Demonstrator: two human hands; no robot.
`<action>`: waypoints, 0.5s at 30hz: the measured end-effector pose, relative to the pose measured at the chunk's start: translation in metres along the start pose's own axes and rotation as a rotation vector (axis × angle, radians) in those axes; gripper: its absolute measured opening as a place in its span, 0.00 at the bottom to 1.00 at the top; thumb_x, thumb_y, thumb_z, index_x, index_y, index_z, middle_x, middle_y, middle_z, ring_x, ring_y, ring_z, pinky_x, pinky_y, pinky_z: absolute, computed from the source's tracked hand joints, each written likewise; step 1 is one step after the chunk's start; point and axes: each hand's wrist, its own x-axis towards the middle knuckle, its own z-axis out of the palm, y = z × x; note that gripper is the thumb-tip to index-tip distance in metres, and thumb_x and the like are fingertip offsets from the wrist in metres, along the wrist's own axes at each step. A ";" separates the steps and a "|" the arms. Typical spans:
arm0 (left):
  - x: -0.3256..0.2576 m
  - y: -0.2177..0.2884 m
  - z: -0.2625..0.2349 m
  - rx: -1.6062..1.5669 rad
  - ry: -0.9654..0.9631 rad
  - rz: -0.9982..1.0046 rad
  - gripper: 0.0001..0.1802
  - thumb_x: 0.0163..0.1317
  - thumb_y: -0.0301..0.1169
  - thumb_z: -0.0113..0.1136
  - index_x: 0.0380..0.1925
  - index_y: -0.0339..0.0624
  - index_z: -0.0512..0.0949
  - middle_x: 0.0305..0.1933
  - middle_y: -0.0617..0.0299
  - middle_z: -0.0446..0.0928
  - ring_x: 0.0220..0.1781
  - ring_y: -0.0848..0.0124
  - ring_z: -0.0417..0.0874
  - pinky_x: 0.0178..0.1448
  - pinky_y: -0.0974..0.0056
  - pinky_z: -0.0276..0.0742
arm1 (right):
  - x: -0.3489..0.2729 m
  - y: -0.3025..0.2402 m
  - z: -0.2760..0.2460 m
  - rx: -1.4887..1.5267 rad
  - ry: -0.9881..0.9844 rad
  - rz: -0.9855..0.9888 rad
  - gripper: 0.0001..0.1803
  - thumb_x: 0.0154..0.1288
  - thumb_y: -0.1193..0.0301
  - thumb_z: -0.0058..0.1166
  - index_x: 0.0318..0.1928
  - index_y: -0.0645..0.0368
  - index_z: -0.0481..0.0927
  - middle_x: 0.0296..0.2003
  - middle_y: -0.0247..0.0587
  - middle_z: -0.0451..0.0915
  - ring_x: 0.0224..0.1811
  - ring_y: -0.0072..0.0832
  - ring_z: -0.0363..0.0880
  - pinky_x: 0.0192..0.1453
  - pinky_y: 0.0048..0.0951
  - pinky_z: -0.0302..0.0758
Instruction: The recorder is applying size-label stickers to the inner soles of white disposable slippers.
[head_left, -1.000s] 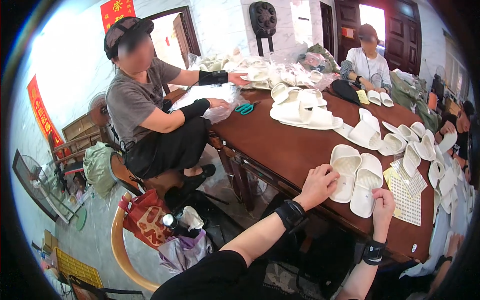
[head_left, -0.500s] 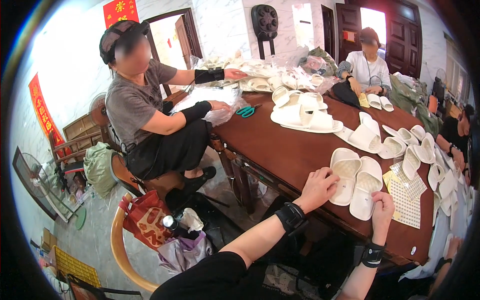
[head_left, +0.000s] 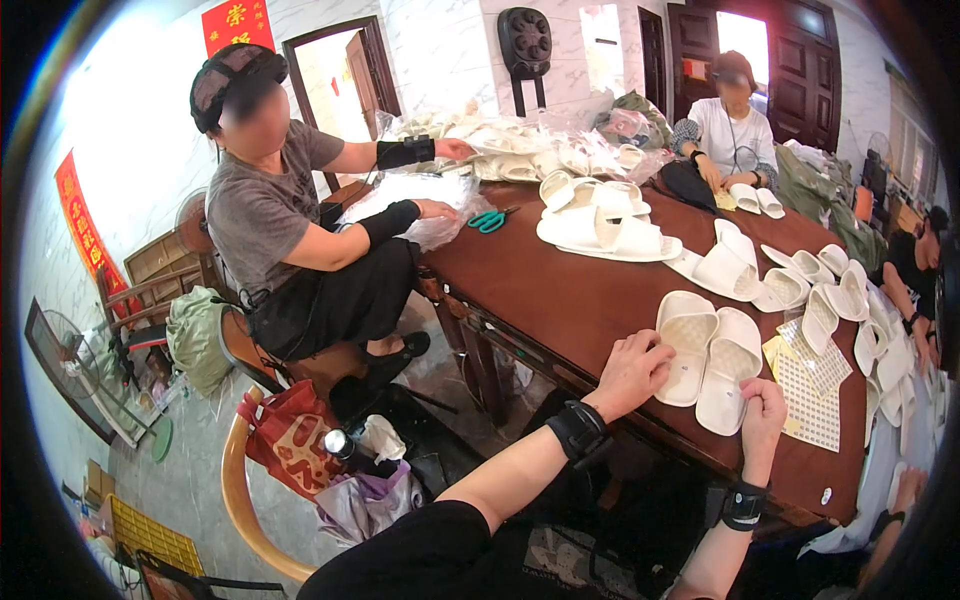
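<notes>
A pair of white slippers lies side by side at the table's near edge, heels toward me, a small mark inside each. My left hand (head_left: 633,378) has its fingers bent and closed at the outer edge of the left slipper (head_left: 686,338). At the outer heel edge of the right slipper (head_left: 718,402), my right hand (head_left: 764,415) is closed, with thumb and fingertips pinched against the rim. Whether a small sticker sits under those fingertips is too small to tell. Just right of this pair lies a sheet of small round stickers (head_left: 812,412), partly under another sheet.
More white slippers (head_left: 610,225) spread over the brown table (head_left: 530,290), with a bagged heap (head_left: 520,150) behind. Teal-handled scissors (head_left: 488,221) lie near a seated co-worker (head_left: 270,190). Another person (head_left: 735,130) sits at the far side. A wooden chair (head_left: 240,500) with bags stands at my left.
The whole view has shifted very slightly. Both hands keep their places at the slipper pair, and nothing has visibly been taken up or let go.
</notes>
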 end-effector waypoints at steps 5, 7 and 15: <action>0.000 0.000 0.002 -0.001 0.004 -0.007 0.11 0.56 0.29 0.59 0.41 0.47 0.80 0.48 0.57 0.74 0.52 0.57 0.76 0.56 0.55 0.69 | 0.000 -0.002 -0.001 0.003 0.000 0.013 0.07 0.56 0.84 0.44 0.28 0.65 0.75 0.33 0.44 0.82 0.41 0.36 0.77 0.52 0.32 0.72; 0.000 0.001 0.001 0.001 0.004 -0.012 0.11 0.56 0.29 0.59 0.41 0.47 0.80 0.48 0.57 0.74 0.52 0.57 0.76 0.56 0.55 0.69 | -0.001 -0.003 -0.001 -0.001 0.004 0.008 0.07 0.56 0.84 0.44 0.28 0.65 0.76 0.33 0.44 0.82 0.41 0.36 0.77 0.52 0.32 0.72; 0.000 0.001 0.001 0.008 0.020 0.011 0.11 0.56 0.28 0.60 0.40 0.48 0.80 0.48 0.59 0.74 0.51 0.57 0.76 0.55 0.55 0.69 | -0.001 -0.003 -0.002 -0.003 0.006 0.004 0.07 0.56 0.85 0.44 0.29 0.65 0.76 0.33 0.43 0.82 0.40 0.35 0.77 0.51 0.32 0.72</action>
